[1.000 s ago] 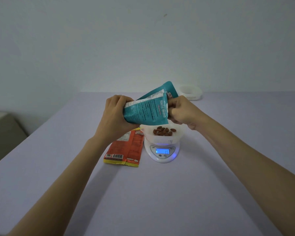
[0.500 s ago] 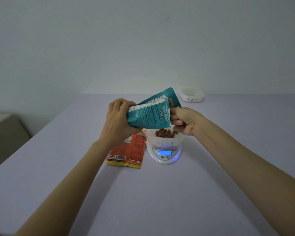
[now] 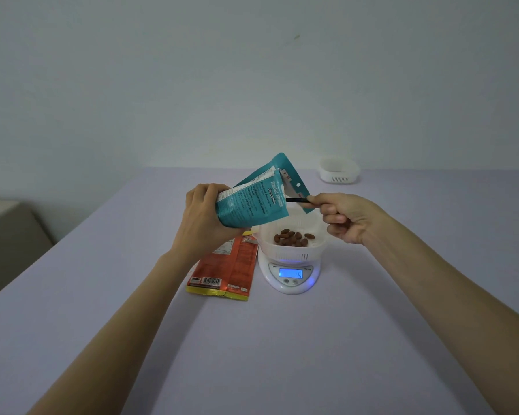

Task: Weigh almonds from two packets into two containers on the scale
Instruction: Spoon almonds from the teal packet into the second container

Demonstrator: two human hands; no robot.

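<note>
My left hand (image 3: 201,217) grips a teal almond packet (image 3: 252,202) and holds it tilted, its top toward the right, above a white container (image 3: 319,235). That container holds several almonds (image 3: 291,238) and stands on a white digital scale (image 3: 291,275) whose lit display reads 15. My right hand (image 3: 342,217) is just right of the packet's top and pinches a thin dark strip (image 3: 295,200) that points at the packet. A red-orange packet (image 3: 228,265) lies flat on the table left of the scale.
A second white container (image 3: 339,170) stands at the table's far right edge, near the wall. A beige piece of furniture (image 3: 9,241) sits beyond the table's left edge. The lilac table (image 3: 282,354) stretches toward me between my forearms.
My right hand has come away from the teal packet's top toward the right, now pinching a thin dark strip. The left hand has kept the packet tilted over the container.
</note>
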